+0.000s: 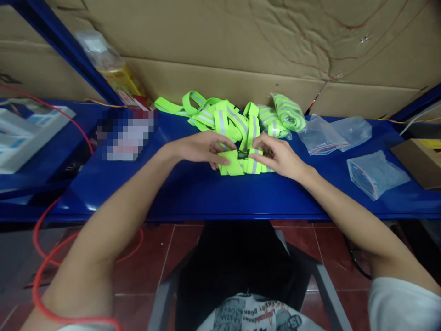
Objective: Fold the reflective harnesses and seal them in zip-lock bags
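Between my hands lies a neon-yellow reflective strap with grey stripes, folded flat, a black buckle at its upper edge. My left hand grips the strap's left end, thumb on top and fingers behind. At its right end my right hand pinches the strap between thumb and fingers. Just behind them is a loose heap of the same reflective straps, with bands running down towards the folded part. Two rolled straps in clear bags sit to the right of the heap.
Clear zip bags and another bag lie on the right of the blue table. An open cardboard box stands at the far right. A bottle stands back left. A red hose loops beside my left arm.
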Available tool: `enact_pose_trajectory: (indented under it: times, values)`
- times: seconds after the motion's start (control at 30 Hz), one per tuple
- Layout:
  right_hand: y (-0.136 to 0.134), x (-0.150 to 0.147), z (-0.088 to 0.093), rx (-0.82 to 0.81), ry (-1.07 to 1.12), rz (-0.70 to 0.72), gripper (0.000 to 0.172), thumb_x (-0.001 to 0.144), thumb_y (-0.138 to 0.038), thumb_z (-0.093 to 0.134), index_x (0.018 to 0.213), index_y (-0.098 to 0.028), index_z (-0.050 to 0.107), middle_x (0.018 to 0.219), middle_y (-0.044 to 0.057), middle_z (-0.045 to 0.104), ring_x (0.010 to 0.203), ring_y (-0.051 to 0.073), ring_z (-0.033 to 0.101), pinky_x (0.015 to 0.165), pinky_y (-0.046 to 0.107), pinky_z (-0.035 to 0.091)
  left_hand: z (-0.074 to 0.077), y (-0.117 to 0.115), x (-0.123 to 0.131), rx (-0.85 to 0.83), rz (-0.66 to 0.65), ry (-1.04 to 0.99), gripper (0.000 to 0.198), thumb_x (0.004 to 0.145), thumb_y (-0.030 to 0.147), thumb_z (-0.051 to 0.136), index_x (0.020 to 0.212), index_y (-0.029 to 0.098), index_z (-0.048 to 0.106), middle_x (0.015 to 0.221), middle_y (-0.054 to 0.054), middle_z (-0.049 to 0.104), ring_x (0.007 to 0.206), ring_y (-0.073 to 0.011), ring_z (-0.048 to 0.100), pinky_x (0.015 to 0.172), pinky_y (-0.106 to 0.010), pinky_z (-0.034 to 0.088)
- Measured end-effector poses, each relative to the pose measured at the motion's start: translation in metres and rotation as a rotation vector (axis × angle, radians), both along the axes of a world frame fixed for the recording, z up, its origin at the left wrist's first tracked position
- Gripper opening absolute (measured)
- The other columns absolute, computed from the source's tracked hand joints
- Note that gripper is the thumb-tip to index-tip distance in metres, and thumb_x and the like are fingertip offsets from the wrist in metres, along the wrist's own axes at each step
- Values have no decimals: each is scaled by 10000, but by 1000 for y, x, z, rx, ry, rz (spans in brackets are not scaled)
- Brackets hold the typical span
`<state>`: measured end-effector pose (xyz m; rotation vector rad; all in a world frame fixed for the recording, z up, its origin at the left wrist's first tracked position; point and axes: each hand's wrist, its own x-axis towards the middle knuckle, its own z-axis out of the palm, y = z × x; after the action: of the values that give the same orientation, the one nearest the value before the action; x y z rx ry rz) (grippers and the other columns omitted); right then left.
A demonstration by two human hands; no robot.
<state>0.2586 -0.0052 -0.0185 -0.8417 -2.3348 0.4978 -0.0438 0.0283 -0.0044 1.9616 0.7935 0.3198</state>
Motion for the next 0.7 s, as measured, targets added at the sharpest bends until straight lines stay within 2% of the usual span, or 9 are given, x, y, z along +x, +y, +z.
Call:
enact_pose_trajectory:
  times: [0.07,0.13,0.23,0.3,0.33,0.47,0.6,0.63,0.7]
  values:
    - [2,0,-3,28,11,-26,364,1079,-539,624,960,-202,694,868,29,640,728,163,543,726,325,437,-1,0,1,35,57,-45,421,821,378,900,1179,192,781,683,6,722,574,-122,700,582,-209,535]
    - [3,1,-4,57,-14,-43,434,1079,-569,610,891,-192,710,926,56,655,766,175,574,770,342,458,-1,-1,2,84,119,-51,381,813,377,906,1129,192,802,790,-28,755,624,-119,698,580,-213,538]
    - [0,3,-1,91,-132,-68,560,884,-724,792,1016,-180,781,1086,99,636,872,228,617,798,374,492,1,-3,4,233,152,-55,322,805,391,905,1060,201,852,969,-67,775,687,-104,664,591,-213,518]
    - [-2,5,3,119,-251,-86,730,721,-769,900,1128,-170,806,1146,118,612,954,276,630,792,389,501,3,-4,4,336,119,-57,275,832,398,883,1034,213,871,975,-66,771,698,-92,625,622,-212,493]
    - [-2,7,5,138,-302,-95,755,706,-760,915,1164,-169,814,1149,122,607,983,293,631,783,389,497,4,-5,5,376,94,-51,249,854,404,864,1019,218,876,967,-64,772,700,-90,610,639,-215,482]
    - [-2,10,9,227,-383,-142,583,856,-676,842,1212,-215,846,1108,124,633,1029,312,621,780,380,461,7,-9,6,450,35,10,291,875,481,844,1005,223,867,1003,-63,769,742,-112,615,681,-235,471]
    - [-2,10,11,143,-378,-107,541,968,-646,734,1261,-202,835,968,96,696,870,252,636,785,360,445,7,-15,11,525,52,52,564,610,542,1011,999,193,799,968,-47,711,759,-143,597,682,-250,477]
    - [-2,9,11,121,-363,-89,537,990,-636,709,1266,-192,830,970,97,700,850,240,639,782,355,447,6,-16,13,548,54,52,551,598,516,1017,971,186,781,939,-39,695,747,-141,588,676,-249,471]
    - [-1,9,13,101,-304,-48,524,1010,-625,684,1241,-177,828,1041,114,691,876,235,650,792,351,461,5,-18,16,564,58,41,414,675,445,971,910,180,756,868,-19,678,722,-132,582,664,-240,459]
